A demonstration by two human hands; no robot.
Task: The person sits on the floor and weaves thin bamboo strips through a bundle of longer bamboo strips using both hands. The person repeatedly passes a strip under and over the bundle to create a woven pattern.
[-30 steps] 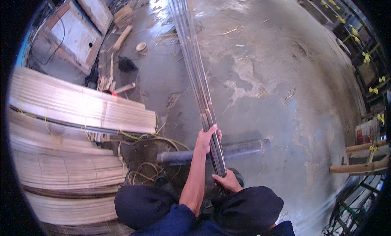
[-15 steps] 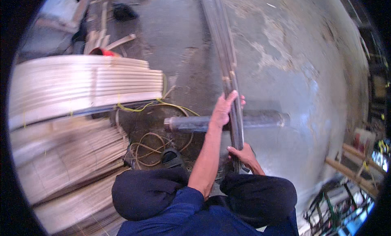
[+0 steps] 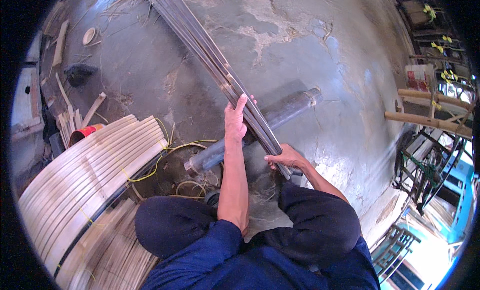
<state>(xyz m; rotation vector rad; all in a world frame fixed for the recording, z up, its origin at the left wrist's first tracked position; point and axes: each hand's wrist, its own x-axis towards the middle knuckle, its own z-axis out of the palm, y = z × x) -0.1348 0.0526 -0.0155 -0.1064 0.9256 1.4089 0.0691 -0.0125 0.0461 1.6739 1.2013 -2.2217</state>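
A: The whole view had turned since half a second earlier, so the bundle of slats [image 3: 197, 42] slanted towards the upper left. How did it look?
B: Long and narrow, dark brownish-grey, with a paler edge and tan marks just beyond the left hand [image 3: 236, 121]. It crossed above a dark pipe [image 3: 290, 108] lying on the floor [image 3: 360, 75].
A: And the fingers?
B: The left ones were wrapped round the bundle, thumb along its top, tips showing on the other side. The right hand [image 3: 290, 157] had its fingers curled closed round the near end, thumb laid across.
A: Counts?
B: One bundle, its slats packed too closely to number. Two hands, one pipe, one red container [image 3: 82, 135], one pale round dish [image 3: 89, 36], and two pale stacks [image 3: 100, 177] at the left.
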